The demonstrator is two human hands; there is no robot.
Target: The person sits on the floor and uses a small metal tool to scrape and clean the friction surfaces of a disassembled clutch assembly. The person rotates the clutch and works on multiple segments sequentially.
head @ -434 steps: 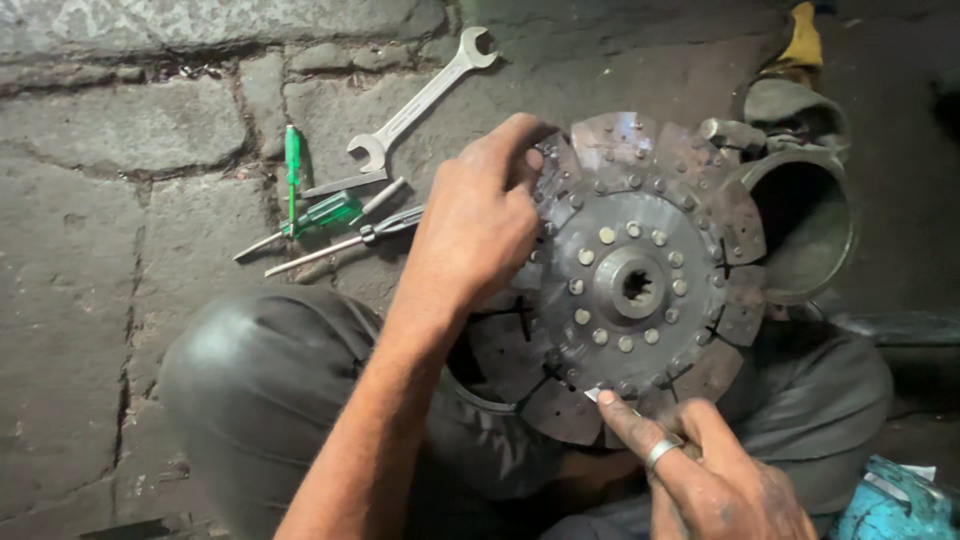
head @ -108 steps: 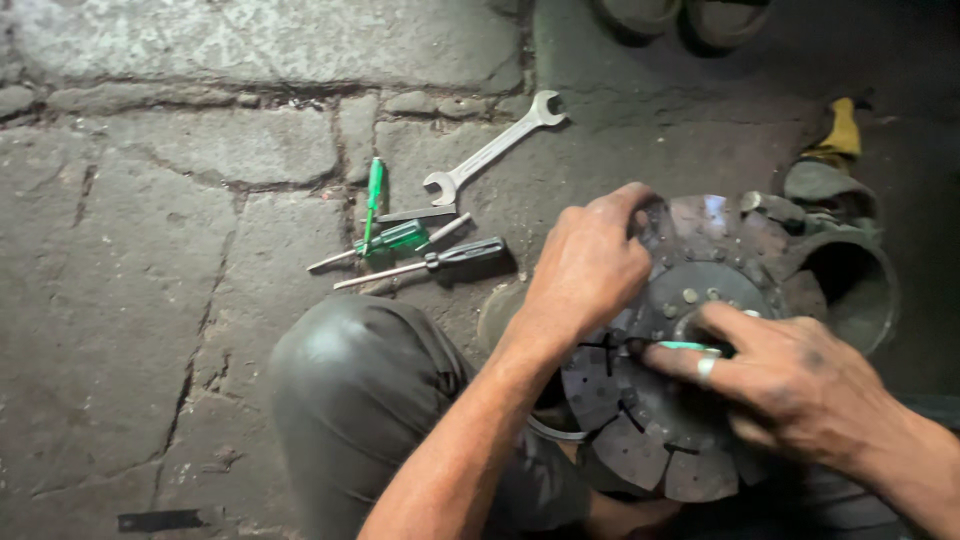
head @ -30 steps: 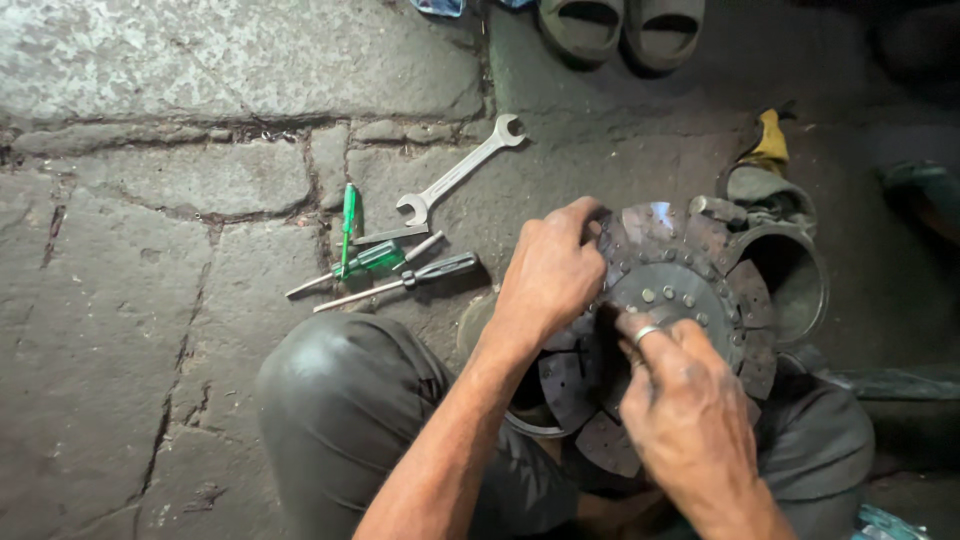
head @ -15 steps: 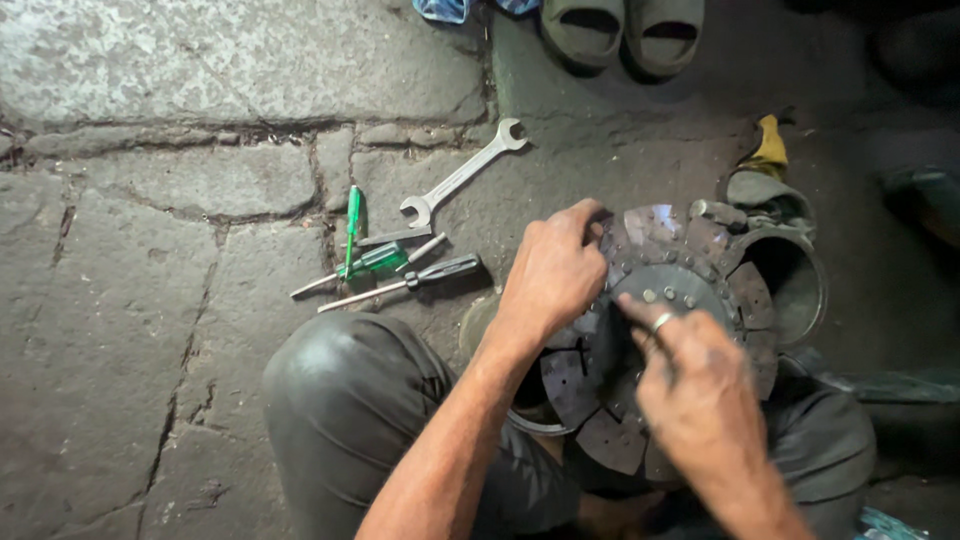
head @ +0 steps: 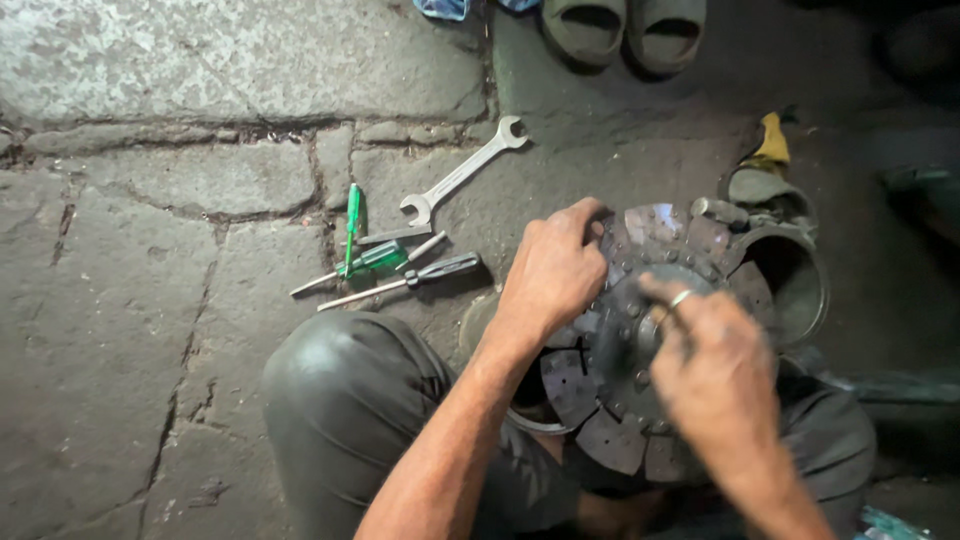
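Left hand (head: 552,275) grips with curled fingers; right hand (head: 712,365) presses, blurred.

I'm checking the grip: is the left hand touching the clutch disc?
Touching. The head view shows the left hand with fingers curled over the upper-left rim of the clutch disc.

The left hand (head: 555,275) grips the round grey segmented metal clutch disc (head: 625,385) at its ten o'clock rim. The blurred right hand (head: 715,370) covers its centre. At ten o'clock lie a silver open-ended spanner (head: 462,172) and green-handled screwdrivers (head: 362,240).
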